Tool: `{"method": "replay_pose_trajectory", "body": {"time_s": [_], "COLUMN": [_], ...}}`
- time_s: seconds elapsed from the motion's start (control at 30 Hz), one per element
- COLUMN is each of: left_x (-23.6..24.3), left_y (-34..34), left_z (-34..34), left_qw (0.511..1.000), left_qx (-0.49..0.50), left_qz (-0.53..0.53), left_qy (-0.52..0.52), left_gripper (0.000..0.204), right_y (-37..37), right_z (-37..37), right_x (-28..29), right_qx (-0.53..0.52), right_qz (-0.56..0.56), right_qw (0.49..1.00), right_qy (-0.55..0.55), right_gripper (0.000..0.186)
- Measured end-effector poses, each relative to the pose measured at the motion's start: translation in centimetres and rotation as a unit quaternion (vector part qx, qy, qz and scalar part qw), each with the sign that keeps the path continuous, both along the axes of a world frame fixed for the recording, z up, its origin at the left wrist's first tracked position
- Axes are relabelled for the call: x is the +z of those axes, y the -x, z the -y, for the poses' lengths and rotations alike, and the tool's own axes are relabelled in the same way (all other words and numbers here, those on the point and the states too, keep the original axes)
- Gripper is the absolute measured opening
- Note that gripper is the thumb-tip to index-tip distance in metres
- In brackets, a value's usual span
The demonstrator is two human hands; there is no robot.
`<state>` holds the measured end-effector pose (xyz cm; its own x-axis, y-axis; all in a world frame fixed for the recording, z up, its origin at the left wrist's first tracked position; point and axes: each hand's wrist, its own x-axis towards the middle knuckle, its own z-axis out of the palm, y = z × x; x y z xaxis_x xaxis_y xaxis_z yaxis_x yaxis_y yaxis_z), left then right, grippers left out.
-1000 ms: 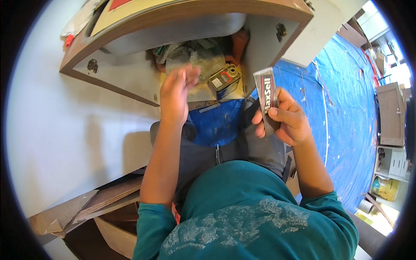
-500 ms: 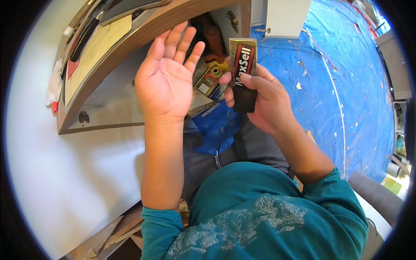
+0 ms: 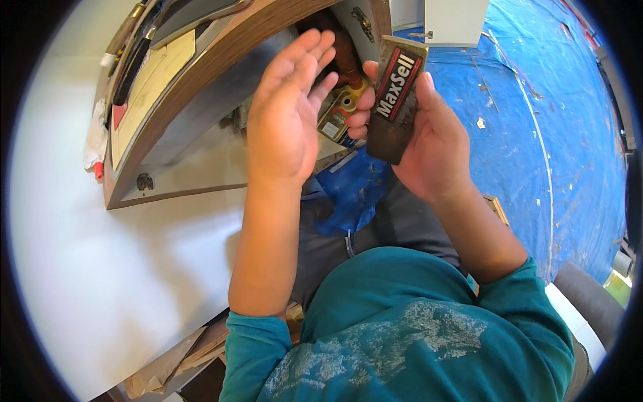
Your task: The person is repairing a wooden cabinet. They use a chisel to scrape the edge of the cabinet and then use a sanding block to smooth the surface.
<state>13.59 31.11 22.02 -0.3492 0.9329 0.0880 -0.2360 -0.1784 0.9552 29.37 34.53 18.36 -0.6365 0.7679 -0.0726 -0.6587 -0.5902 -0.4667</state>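
Note:
My right hand (image 3: 435, 147) grips a flat, dark rectangular block (image 3: 395, 127) with a red-and-black label, tilted with its top to the right. My left hand (image 3: 284, 114) is raised beside it, empty, palm turned toward the block and fingers loosely bent, not touching it. Behind both hands is an open cabinet (image 3: 228, 41) with wood-grain edges. Inside it a yellow-and-black container (image 3: 330, 128) with a round opening lies partly hidden by my fingers, near a dark orange object (image 3: 345, 50).
Tools (image 3: 134, 67) and a yellow board (image 3: 161, 77) lie on the cabinet top. A white panel (image 3: 100, 268) is at left, wood offcuts (image 3: 161, 368) below it. Blue sheeting (image 3: 509, 167) covers the floor at right; a grey cushioned object (image 3: 589, 301) sits at lower right.
Over the last second the view has shifted and both hands have risen. My left hand, palm up half a second ago, has turned sideways toward the block, which now tilts rightward.

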Motion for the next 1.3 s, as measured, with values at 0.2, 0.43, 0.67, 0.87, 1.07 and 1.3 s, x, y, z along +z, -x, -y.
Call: {"method": "replay_pose_trajectory", "body": {"time_s": [0.2, 0.43, 0.67, 0.87, 1.07, 1.3], "left_x": [-1.0, -1.1, 4.3, 11.0, 10.3, 9.8], "left_y": [-0.4, 1.0, 4.6, 10.0, 9.4, 9.2], "left_z": [4.4, 4.7, 3.6, -1.4, -2.8, -3.1], "left_qw": [0.985, 0.894, 0.628, 0.500, 0.439, 0.429], "left_qx": [0.060, 0.146, 0.224, 0.123, 0.041, 0.036], "left_qz": [-0.159, -0.423, -0.731, -0.827, -0.876, -0.883], "left_qy": [0.039, -0.010, -0.146, -0.225, -0.195, -0.190], "left_gripper": [0.064, 0.073, 0.051, 0.049, 0.081, 0.101], "right_y": [4.1, 8.4, 9.7, 11.3, 11.8, 12.0], "right_z": [0.4, 0.7, -0.1, -0.5, -0.9, -0.5], "right_x": [1.1, 1.9, 1.6, 0.7, 0.2, 0.9], "right_qx": [0.039, 0.053, -0.023, -0.052, -0.052, -0.054], "right_qz": [-0.050, -0.092, -0.099, -0.130, -0.152, -0.098], "right_qw": [0.998, 0.994, 0.995, 0.989, 0.985, 0.991], "right_qy": [0.003, 0.014, -0.017, -0.045, -0.068, -0.078], "right_gripper": [0.062, 0.054, 0.048, 0.045, 0.042, 0.045]}}
